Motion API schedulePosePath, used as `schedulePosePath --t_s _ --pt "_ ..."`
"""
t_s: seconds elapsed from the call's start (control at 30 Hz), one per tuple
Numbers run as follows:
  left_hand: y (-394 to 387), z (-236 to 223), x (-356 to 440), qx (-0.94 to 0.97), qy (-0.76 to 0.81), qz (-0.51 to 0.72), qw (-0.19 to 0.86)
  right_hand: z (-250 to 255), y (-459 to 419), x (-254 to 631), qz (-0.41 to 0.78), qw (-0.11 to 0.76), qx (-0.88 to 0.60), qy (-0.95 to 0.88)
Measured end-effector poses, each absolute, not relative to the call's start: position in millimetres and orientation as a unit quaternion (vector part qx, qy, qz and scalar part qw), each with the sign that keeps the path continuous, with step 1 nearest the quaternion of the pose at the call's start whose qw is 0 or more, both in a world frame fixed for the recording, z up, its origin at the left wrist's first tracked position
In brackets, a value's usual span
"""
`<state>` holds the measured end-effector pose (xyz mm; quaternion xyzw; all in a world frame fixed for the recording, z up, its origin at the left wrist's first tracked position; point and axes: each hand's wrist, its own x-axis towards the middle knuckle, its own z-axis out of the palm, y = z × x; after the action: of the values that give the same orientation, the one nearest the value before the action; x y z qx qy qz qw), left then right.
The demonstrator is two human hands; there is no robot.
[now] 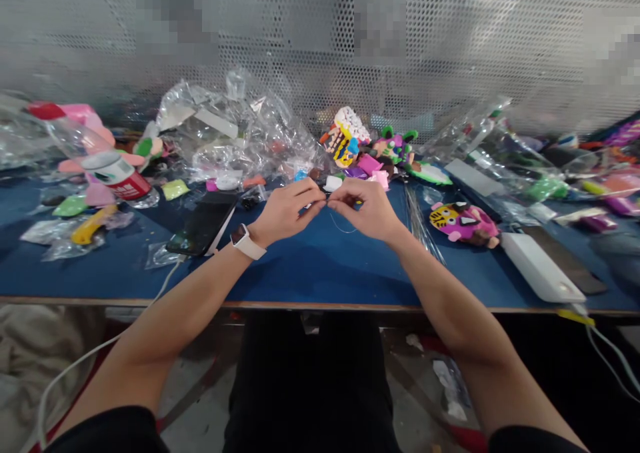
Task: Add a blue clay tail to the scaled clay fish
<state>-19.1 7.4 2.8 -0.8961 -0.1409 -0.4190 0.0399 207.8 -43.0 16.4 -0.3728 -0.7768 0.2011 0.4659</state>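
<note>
My left hand [287, 210] and my right hand [363, 206] meet over the middle of the blue table [310, 266], fingertips pinched together. Between them they pinch something tiny, and a thin clear thread [343, 225] loops down from the right fingers. What the fingertips grip is too small to make out. A white watch [247, 242] sits on my left wrist. Just beyond the hands lie small coloured foam pieces [373, 166] and a white piece [333, 182].
A dark phone [203, 225] with a white cable lies left of the hands. Crumpled clear bags [235, 133] pile behind. A pink-and-yellow tiger figure [463, 221] and a white power bank [537, 266] lie right. A red-and-white can [117, 175] stands at left. A perforated metal screen [320, 46] backs the table.
</note>
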Motion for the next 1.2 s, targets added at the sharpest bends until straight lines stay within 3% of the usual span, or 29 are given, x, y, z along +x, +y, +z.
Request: schedulePosePath --t_s 0.17,0.43,0.53,0.7,0.8,1.2 --pt "0.0 3.4 -15.5 -0.893 -0.153 -0.424 0.012 16.1 -44.4 207.2 0.143 0.449 -0.361 -0.805" --pt "-11.3 8.2 -2.3 -0.836 -0.198 -0.480 -0.175 16.3 -51.8 203.7 0.053 0.453 -0.378 -0.806" --pt "-6.7 11.5 -7.3 -0.847 -0.183 -0.460 -0.193 16.6 -47.3 205.2 0.134 0.478 -0.383 -0.779" --pt "5.4 16.8 -23.5 -0.872 -0.128 -0.458 -0.117 12.3 -34.4 209.4 0.397 0.465 -0.353 -0.708" --pt "9.5 16.9 -27.1 -0.885 -0.097 -0.450 -0.068 9.3 -31.4 209.6 0.495 0.455 -0.329 -0.663" --pt "12.2 11.6 -31.7 -0.908 -0.080 -0.404 0.074 6.3 -31.5 210.4 0.599 0.393 -0.311 -0.624"
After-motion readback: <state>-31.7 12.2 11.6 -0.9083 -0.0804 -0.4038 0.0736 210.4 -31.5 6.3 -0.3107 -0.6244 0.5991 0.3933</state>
